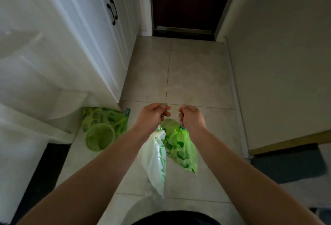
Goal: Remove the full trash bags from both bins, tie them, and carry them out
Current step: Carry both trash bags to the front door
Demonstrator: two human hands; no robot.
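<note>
My left hand (153,115) is closed on the green drawstring of a pale, translucent white trash bag (155,162) that hangs below it. My right hand (191,117) grips the drawstring of a bright green patterned trash bag (180,149), which hangs beside the white one and touches it. Both bags dangle above the tiled floor in front of me. A small green slatted bin (99,139) stands on the floor to the left. Behind it lies another green patterned bag (105,117) against the cabinet base.
White cabinets with black handles (112,12) line the left side. A dark brown door (188,1) closes the hallway ahead. A cream wall (286,63) runs along the right. A dark mat (286,165) lies at lower right. Beige floor tiles (197,74) stretch toward the door.
</note>
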